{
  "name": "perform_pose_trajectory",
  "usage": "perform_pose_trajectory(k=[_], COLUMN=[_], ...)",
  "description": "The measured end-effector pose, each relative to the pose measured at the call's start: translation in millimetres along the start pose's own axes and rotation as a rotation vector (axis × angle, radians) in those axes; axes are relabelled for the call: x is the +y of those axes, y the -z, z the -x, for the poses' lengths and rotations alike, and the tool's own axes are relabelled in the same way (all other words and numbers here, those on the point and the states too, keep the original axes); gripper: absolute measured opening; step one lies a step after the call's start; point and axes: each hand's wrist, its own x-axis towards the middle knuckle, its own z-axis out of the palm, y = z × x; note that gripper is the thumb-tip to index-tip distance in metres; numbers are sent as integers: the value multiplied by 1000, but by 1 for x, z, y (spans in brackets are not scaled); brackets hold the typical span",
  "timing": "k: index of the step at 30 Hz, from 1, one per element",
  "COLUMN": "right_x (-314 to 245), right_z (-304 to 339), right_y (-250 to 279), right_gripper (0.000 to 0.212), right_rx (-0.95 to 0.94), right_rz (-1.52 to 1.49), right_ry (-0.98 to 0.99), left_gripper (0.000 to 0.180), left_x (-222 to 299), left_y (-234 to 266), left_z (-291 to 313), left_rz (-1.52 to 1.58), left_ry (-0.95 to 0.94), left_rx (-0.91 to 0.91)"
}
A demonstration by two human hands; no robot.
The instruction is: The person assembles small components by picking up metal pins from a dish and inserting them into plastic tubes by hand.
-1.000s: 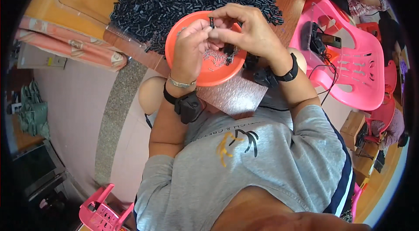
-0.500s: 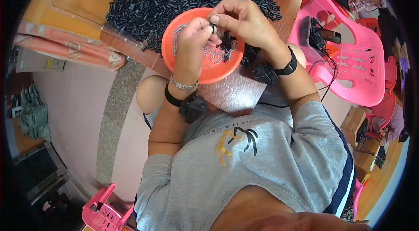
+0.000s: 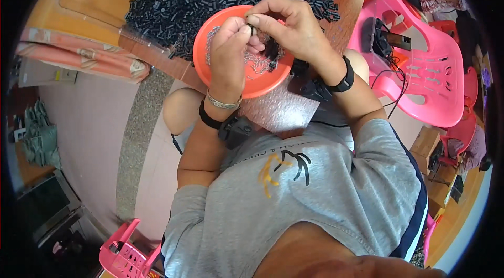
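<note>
Left hand (image 3: 227,57) and right hand (image 3: 296,28) shifted slightly up-view; both pinch black piece (image 3: 252,30), pointing and long axis obscured.

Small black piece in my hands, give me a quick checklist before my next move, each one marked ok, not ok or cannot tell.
1. Left hand pinching the black piece: ok.
2. Right hand at the piece's upper end: ok.
3. Orange bowl beneath both hands: ok.
4. Silver parts available: ok, many lie in the bowl.
5. Clear view of the piece: not ok, the hands cover much of it.
6. Anything fitted inside the piece: cannot tell, too small and hidden.
</note>
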Motion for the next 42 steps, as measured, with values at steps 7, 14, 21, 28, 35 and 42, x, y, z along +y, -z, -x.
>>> perform_pose_trajectory(k=[7, 14, 21, 28, 35, 42], right_x=[-2, -1, 1, 2, -6, -46], right_z=[0, 0, 2, 0, 1, -9], right_y=[-7, -6, -5, -5, -3, 37], right_gripper=[32, 29, 28, 24, 26, 27], right_rx=[32, 57, 38, 69, 39, 6], right_rz=[287, 315, 364, 407, 472, 589], right_ry=[298, 294, 352, 428, 417, 423], left_gripper=[15, 12, 13, 14, 15, 18], left_x=[3, 6, 2, -9, 0, 11], left_y=[2, -2, 2, 9, 2, 15], left_z=[-2, 2, 3, -1, 2, -1], left_rz=[186, 223, 201, 209, 236, 108], left_ry=[3, 57, 61, 4, 47, 7], left_rx=[20, 21, 20, -65, -24, -13])
